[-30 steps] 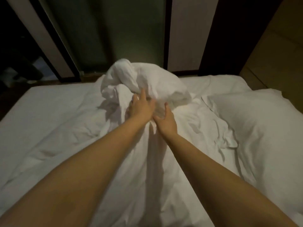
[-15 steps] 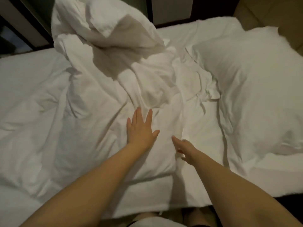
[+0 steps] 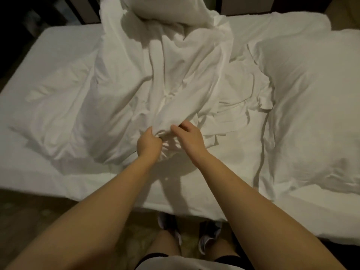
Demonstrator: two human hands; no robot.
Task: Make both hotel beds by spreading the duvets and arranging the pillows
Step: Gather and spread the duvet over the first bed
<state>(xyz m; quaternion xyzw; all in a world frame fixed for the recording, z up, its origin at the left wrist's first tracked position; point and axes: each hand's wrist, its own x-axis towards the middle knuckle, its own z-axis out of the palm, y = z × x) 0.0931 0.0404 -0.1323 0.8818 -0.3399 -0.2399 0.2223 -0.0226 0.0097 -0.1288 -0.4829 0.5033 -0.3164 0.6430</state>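
Head view: the fingers (image 3: pixel 156 139) of the left hand (image 3: pixel 149 143) are curled tight into a fist, bunching a gather of the crumpled white duvet (image 3: pixel 175 84). The fingers (image 3: pixel 178 129) of the right hand (image 3: pixel 191 139) are bent and close together, pinching the same fold just beside the left hand. The duvet lies heaped across the middle of the bed with a white fitted sheet (image 3: pixel 58 47). It rises to a puffed mound at the far edge and spreads out flat toward the left. A large plump white pillow (image 3: pixel 311 114) lies on the right side of the bed, touching the duvet's wrinkled edge. Below the near edge of the mattress, dark shoes (image 3: pixel 169 224) stand on a patterned carpet (image 3: pixel 39 221).
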